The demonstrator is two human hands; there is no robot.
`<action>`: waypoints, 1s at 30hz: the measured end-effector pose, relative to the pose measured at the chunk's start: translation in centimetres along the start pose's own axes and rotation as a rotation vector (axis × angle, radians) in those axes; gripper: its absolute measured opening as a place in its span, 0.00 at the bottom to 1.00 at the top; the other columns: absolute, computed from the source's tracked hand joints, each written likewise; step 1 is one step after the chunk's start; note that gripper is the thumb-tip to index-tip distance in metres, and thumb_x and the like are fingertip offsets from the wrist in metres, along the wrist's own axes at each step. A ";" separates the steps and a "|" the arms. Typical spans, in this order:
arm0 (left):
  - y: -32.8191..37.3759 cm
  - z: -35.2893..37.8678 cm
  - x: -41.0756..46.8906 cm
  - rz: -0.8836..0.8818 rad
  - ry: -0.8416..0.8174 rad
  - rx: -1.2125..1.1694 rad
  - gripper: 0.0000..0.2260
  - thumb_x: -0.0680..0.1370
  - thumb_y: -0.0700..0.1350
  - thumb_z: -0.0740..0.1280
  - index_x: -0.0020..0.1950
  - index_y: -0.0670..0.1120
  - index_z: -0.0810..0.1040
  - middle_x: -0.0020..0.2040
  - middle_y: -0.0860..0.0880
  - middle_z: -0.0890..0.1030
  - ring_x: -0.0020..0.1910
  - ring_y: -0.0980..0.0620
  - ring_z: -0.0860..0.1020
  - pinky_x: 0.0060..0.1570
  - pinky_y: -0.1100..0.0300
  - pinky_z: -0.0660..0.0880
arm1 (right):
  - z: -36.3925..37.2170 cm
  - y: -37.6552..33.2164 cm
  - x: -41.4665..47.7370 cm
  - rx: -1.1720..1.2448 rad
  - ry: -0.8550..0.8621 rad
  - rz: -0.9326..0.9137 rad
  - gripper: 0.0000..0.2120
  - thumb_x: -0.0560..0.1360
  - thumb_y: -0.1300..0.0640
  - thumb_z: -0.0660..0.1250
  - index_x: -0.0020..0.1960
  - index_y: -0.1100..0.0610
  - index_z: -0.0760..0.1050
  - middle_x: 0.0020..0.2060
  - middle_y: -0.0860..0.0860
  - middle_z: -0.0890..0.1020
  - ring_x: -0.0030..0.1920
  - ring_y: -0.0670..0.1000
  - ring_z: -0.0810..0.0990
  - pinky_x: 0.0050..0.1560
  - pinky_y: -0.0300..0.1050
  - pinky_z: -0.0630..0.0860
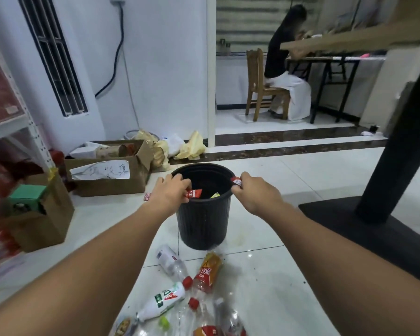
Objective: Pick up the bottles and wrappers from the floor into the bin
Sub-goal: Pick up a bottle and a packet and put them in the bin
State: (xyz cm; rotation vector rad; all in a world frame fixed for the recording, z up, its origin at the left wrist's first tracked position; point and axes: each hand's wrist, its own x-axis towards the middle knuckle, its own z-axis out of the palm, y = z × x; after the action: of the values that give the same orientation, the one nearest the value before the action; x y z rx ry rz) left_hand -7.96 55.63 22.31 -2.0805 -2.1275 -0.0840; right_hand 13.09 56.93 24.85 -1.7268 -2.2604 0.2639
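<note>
A black ribbed bin (204, 221) stands on the tiled floor in front of me. My left hand (170, 192) reaches over its left rim and pinches a red wrapper (194, 193) above the opening. My right hand (255, 195) is at the right rim, pinching a small red and white wrapper (237, 182). A yellow-green wrapper (215, 195) lies inside the bin. On the floor near me lie several plastic bottles, among them a clear one (171, 261), an orange-labelled one (207, 271) and a white one (163, 300). A small red wrapper (147, 196) lies left of the bin.
Cardboard boxes (112, 175) and a shelf (15, 132) crowd the left side. Crumpled yellow bags (192, 146) lie behind the bin. A black table pedestal and base (378, 229) stand to the right. A person sits on a wooden chair (257, 88) in the raised room beyond.
</note>
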 end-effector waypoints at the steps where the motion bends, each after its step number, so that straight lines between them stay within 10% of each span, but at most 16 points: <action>1: 0.0 0.6 0.7 -0.011 -0.003 -0.001 0.13 0.77 0.48 0.65 0.61 0.51 0.72 0.59 0.48 0.72 0.61 0.46 0.68 0.58 0.54 0.64 | 0.6 -0.1 0.7 0.002 0.007 -0.006 0.09 0.78 0.49 0.54 0.50 0.55 0.63 0.43 0.53 0.73 0.42 0.56 0.71 0.42 0.47 0.66; 30: -3.7 8.6 10.5 -0.116 -0.034 -0.056 0.19 0.80 0.49 0.59 0.71 0.52 0.64 0.67 0.48 0.72 0.64 0.46 0.72 0.59 0.50 0.69 | 9.4 3.6 10.0 -0.057 -0.008 -0.160 0.13 0.81 0.47 0.53 0.53 0.55 0.72 0.44 0.53 0.79 0.39 0.54 0.73 0.37 0.44 0.68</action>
State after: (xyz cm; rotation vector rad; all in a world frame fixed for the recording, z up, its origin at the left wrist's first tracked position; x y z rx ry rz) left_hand -12.47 67.20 15.72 -2.0011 -2.2903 -0.1240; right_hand 10.83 67.77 16.02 -1.5620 -2.4180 0.1746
